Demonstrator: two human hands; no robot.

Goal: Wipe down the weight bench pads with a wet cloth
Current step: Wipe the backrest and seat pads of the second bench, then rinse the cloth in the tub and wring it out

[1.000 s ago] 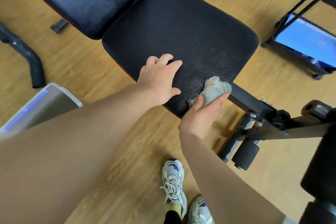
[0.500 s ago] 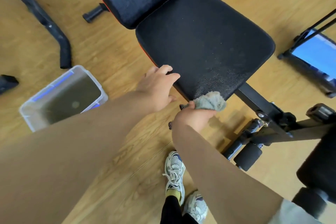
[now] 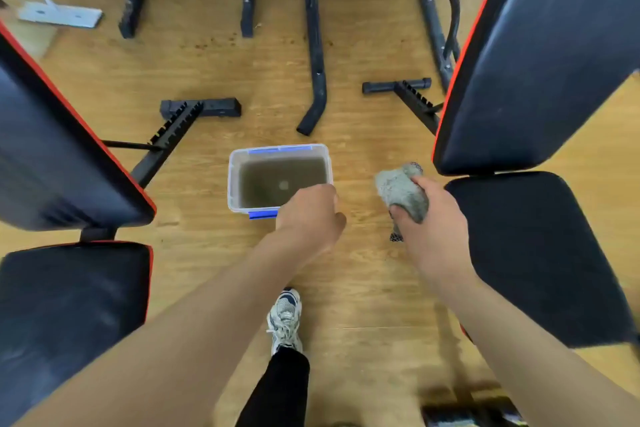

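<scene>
Both extended forward, right hand [image 3: 433, 236] gripping bunched cloth [image 3: 401, 191], left hand [image 3: 308, 218] loosely curled, empty, above tub [image 3: 230, 180]

right hand [image 3: 434, 232] gripping cloth [image 3: 401, 192], murky tub [image 3: 239, 163]

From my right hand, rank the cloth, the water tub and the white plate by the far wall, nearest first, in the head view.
1. cloth: gripped in the right hand itself.
2. water tub: on the floor, to the hand's left.
3. white plate: far left, near the wall.
</scene>
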